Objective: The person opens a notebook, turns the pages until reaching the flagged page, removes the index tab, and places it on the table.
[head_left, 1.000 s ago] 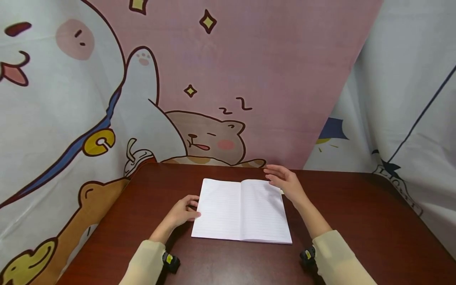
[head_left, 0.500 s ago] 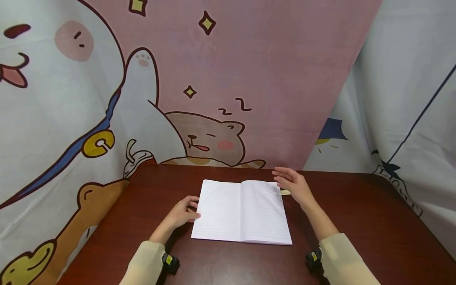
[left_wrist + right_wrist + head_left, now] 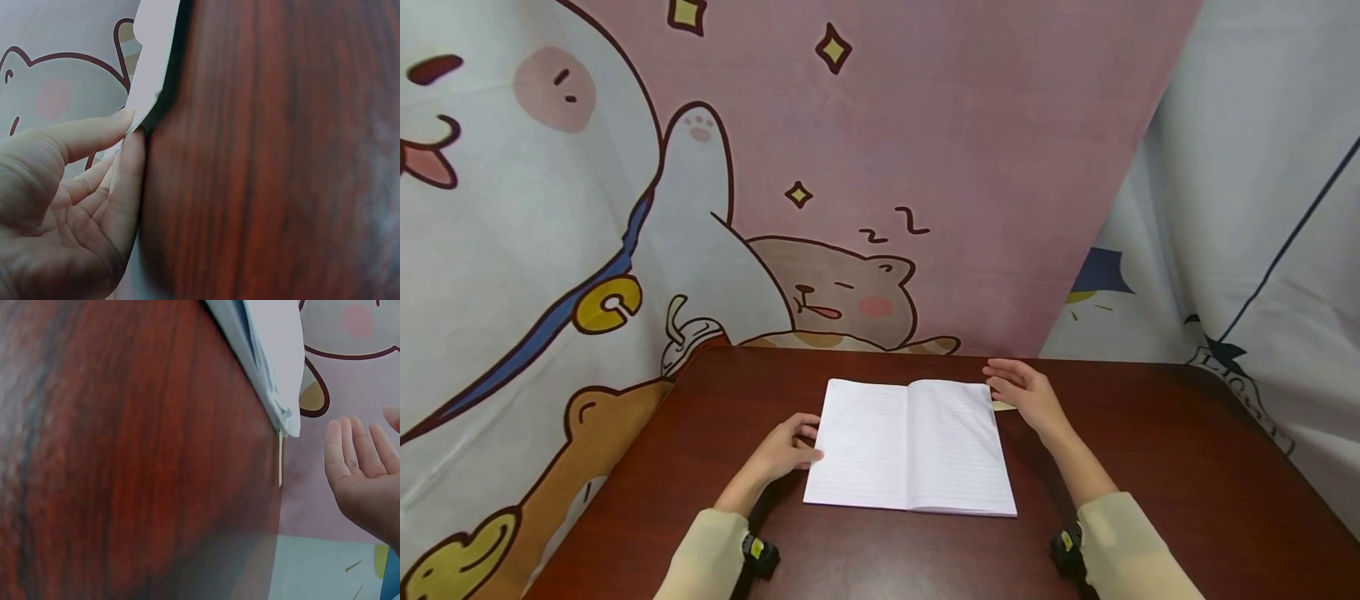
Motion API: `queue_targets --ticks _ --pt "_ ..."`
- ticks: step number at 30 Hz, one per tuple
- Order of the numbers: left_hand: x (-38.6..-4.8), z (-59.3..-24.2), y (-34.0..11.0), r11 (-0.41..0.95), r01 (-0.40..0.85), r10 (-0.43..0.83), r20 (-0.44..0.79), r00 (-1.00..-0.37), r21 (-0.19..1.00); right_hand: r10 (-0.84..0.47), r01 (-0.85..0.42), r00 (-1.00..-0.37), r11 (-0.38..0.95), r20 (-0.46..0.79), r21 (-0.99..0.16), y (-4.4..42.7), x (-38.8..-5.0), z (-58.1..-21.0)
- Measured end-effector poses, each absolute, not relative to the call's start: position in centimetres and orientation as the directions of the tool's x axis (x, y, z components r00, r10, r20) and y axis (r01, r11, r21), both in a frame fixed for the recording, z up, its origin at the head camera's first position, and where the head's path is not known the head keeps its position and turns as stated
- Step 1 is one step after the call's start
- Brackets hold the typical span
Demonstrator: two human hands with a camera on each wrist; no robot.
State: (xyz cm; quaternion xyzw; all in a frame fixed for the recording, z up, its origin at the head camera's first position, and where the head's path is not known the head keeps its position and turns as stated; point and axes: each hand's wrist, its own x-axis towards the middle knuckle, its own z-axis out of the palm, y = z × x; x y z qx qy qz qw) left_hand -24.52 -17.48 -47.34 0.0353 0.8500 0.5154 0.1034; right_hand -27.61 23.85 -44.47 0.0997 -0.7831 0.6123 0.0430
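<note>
An open notebook (image 3: 910, 446) with white lined pages lies on the dark red-brown table. My left hand (image 3: 784, 446) pinches its left edge. In the left wrist view, the thumb (image 3: 100, 134) is on the page side and a finger (image 3: 130, 165) lies against the other side of the paper. A flat, pale yellow strip (image 3: 1003, 406) sticks out from the notebook's upper right edge; the right wrist view shows it as a thin strip (image 3: 280, 459) below the page corner. Near that corner, my right hand (image 3: 1026, 396) hovers with relaxed fingers, holding nothing.
The wood table (image 3: 880, 558) extends around the notebook to both sides. Behind it hangs a pink and white cloth (image 3: 970, 208) with cartoon animals. A black wrist camera (image 3: 762, 557) sits at the left cuff, and another camera (image 3: 1067, 550) at the right.
My right hand has moved right and slightly nearer, off the page's upper right corner, and more of the pale yellow strip shows. The left hand has stayed at the notebook's edge.
</note>
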Motion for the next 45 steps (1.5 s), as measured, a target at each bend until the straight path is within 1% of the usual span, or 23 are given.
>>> queue_targets --ticks 7,14,18,37,45 --pt "-24.5 -47.6 -17.4 0.472 -0.058 0.157 -0.148 -0.976 0.88 -0.087 -0.13 -0.99 0.256 0.111 -0.958 24.3 -27.7 -45.3" --pt "-24.2 -47.5 -17.3 0.475 -0.046 0.159 -0.137 -0.978 0.879 -0.104 0.006 -0.994 0.265 -0.035 -0.964 24.4 -27.8 -45.9" --pt "-24.1 -47.4 -17.3 0.475 -0.043 0.164 -0.137 -0.977 0.879 -0.109 0.049 -0.99 0.299 -0.085 -0.953 24.5 -27.8 -46.3" --pt "-24.6 -47.5 -17.6 0.475 -0.04 0.17 -0.137 -0.976 0.879 -0.095 0.017 -0.994 0.285 -0.046 -0.959 24.3 -27.7 -46.0" --pt "-24.9 -47.6 -17.7 0.476 -0.04 0.168 -0.136 -0.976 0.879 -0.064 -0.036 -0.998 0.323 0.016 -0.946 24.2 -27.7 -45.9"
